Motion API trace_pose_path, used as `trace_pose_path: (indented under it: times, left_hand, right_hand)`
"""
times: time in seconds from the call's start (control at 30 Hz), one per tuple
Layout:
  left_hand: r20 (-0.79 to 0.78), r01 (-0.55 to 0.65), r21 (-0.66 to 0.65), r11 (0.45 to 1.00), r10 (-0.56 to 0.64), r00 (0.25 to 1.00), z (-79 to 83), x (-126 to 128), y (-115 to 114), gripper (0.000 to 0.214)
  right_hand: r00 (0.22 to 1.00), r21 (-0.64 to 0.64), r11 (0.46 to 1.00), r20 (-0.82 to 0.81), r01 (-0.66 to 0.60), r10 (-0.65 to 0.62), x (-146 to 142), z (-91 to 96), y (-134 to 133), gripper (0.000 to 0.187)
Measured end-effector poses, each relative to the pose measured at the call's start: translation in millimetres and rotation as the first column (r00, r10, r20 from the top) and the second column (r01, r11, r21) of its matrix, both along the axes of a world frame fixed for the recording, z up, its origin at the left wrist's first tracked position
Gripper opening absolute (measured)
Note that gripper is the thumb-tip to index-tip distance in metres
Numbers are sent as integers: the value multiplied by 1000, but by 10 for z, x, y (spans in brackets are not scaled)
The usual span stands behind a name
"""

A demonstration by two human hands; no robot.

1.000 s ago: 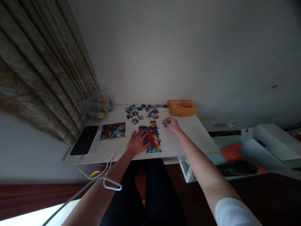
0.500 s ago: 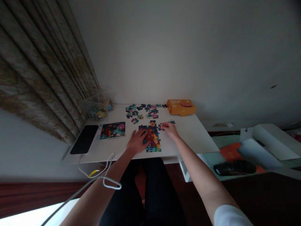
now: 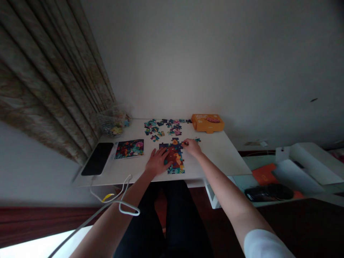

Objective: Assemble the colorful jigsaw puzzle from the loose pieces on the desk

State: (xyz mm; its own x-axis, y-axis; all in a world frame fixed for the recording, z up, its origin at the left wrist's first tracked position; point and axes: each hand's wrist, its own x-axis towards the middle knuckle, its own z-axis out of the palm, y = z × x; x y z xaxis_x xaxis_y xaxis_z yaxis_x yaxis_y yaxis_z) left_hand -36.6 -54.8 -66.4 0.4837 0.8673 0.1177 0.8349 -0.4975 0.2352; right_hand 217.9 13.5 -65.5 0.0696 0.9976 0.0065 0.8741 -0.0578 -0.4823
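My left hand (image 3: 158,162) lies spread and flat on the partly assembled jigsaw puzzle (image 3: 175,165), holding nothing. My right hand (image 3: 192,147) pinches a small jigsaw piece (image 3: 185,143) at its fingertips, right by the puzzle's upper right edge. A single loose piece (image 3: 197,139) lies just beyond those fingers. Farther back, a scatter of loose jigsaw pieces (image 3: 163,127) covers the table. The printed puzzle picture (image 3: 129,149) lies left of my left hand.
The white desk (image 3: 215,161) carries an orange box (image 3: 207,123) at the back and a black tablet (image 3: 98,158) at the left. A clear plastic container (image 3: 111,123) stands by the curtain (image 3: 45,71). A white cable (image 3: 123,200) hangs over the front edge.
My right hand has shifted slightly left and toward me, bringing its piece to the puzzle's edge. A loose piece now shows beyond it. My left hand has stayed in place.
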Motion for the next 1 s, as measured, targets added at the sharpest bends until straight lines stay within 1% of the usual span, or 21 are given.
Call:
trace_pose_path:
  times: [0.1,0.17,0.27,0.37,0.43,0.47,0.53,0.6,0.63,0.7,0.77,0.87,1.0]
  left_hand:
    - [-3,1,-2,1000,-1,1000,14,4,-4,58]
    - [-6,0,-7,1000,0,1000,27,5,-8,58]
    - [-7,-1,-8,1000,1,1000,42,5,-14,57]
    - [-2,-1,9,1000,1,1000,36,4,-15,56]
    - [1,-4,13,1000,4,1000,21,2,-10,56]
    - [3,-4,13,1000,4,1000,12,2,-7,56]
    - [4,1,11,1000,-1,1000,-3,0,-1,57]
    - [3,4,11,1000,-4,1000,-15,-2,2,58]
    - [1,3,12,1000,-3,1000,-19,-2,2,58]
    - [-2,-2,14,1000,2,1000,-25,-3,2,58]
    - [-1,-7,17,1000,7,1000,-27,-4,0,57]
    - [2,-9,18,1000,9,1000,-23,-5,-1,56]
    - [1,-28,7,1000,28,1000,-10,-3,1,54]
  right_hand:
    - [997,37,999,64,36,-38,-55,-16,-61,22]
    - [996,57,997,75,50,-54,-91,-38,-95,22]
    - [996,86,994,61,63,-69,-141,-77,-130,22]
    - [998,144,988,10,62,-64,-140,-107,-158,24]
    - [997,201,977,-11,76,-75,-73,-111,-180,25]
    - [995,228,968,-4,101,-103,-16,-107,-193,26]
    - [978,264,946,39,186,-203,135,-94,-222,28]
    - [951,257,929,91,264,-296,304,-83,-248,34]
    - [942,240,929,115,282,-316,381,-83,-256,39]
    - [941,201,942,153,269,-301,498,-93,-262,47]
    - [948,176,956,174,237,-267,556,-114,-256,49]
    - [947,175,958,186,229,-260,558,-145,-244,45]
    - [942,207,956,222,206,-251,508,-147,-264,40]
